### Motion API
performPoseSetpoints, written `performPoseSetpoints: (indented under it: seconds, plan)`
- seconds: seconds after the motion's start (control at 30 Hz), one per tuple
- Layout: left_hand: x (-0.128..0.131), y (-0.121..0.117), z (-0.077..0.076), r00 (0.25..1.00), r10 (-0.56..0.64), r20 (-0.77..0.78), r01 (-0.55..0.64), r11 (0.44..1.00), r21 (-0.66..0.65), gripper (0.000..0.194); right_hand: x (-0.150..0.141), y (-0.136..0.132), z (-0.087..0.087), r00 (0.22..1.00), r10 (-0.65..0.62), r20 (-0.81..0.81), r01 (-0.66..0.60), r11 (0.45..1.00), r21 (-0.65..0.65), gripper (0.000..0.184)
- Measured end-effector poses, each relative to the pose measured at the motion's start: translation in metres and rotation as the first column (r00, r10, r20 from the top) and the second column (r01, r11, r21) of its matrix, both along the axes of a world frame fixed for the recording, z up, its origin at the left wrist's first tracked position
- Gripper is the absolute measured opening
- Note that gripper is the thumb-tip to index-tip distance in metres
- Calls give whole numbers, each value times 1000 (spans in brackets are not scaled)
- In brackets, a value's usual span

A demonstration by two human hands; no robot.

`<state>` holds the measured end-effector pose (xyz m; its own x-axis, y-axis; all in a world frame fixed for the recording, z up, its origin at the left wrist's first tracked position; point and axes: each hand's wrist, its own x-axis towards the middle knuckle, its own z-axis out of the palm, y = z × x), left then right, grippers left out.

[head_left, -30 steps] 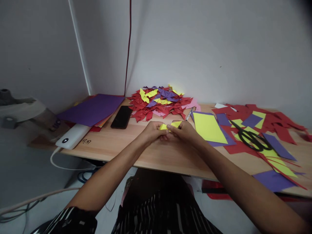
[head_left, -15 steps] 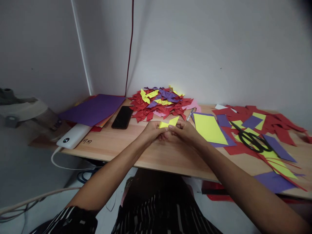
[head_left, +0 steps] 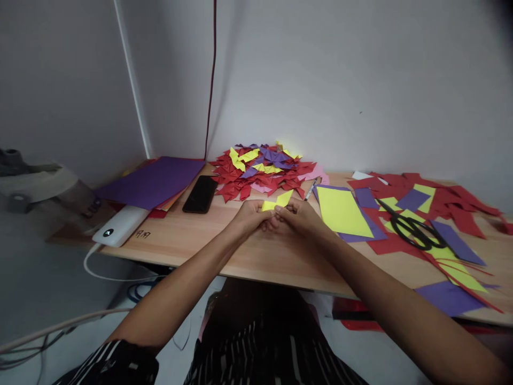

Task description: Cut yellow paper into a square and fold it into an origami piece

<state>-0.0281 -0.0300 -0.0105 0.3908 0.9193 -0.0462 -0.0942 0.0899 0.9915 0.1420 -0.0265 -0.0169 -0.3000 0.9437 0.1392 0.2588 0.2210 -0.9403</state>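
A small folded piece of yellow paper [head_left: 282, 199] is held just above the wooden table [head_left: 224, 256], one pointed flap sticking up to the right. My left hand [head_left: 253, 215] pinches its left end between thumb and fingers. From the other side my right hand [head_left: 295, 213] grips the lower right part, the two thumbs close together. Fingers hide the paper's lower edge. Behind the hands lies a heap of folded paper pieces [head_left: 236, 179] in red, yellow, purple and pink.
Black scissors [head_left: 417, 230] lie on red, purple and yellow paper scraps at the right. Yellow sheets [head_left: 344, 211] rest nearer the hands, beside a pen [head_left: 310, 189]. Leftward are a phone [head_left: 199, 194], purple sheets [head_left: 154, 179] and a white power bank [head_left: 120, 224] with a cable.
Both hands keep their pinch on the folded yellow paper, and the thumbs have shifted only slightly. The whole view has moved a little.
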Motion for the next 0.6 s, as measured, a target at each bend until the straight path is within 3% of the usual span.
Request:
performPoseSetpoints:
  seconds: [0.2,0.43,0.6]
  plan:
    - [2,0,0,1000,-4,1,4,1000,3,9,0,-3,1,993,-66,93,58,994,88,30]
    - [2,0,2,1000,-15,-21,15,1000,6,13,-1,-4,10,991,-135,19,135,991,-17,39]
    - [1,-2,3,999,-25,-30,25,1000,4,13,-1,-4,12,993,-106,-51,100,989,-105,50]
